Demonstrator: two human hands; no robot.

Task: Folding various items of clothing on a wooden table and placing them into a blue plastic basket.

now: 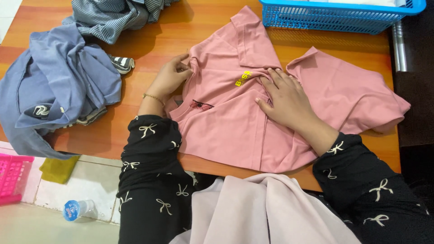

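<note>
Pink shirt (235, 126) lies spread on our wooden counter (181, 36); our left hand (171, 77) pinches its edge in a tight grip to keep it taut, while our right hand (285, 101) presses flat, fingers released, pinning the fabric.

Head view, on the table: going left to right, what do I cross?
Blue garment pile → left hand, pinching the pink shirt's edge → pink shirt → right hand, flat on the shirt → shirt's right sleeve. Blue basket sits at the far right edge.
</note>
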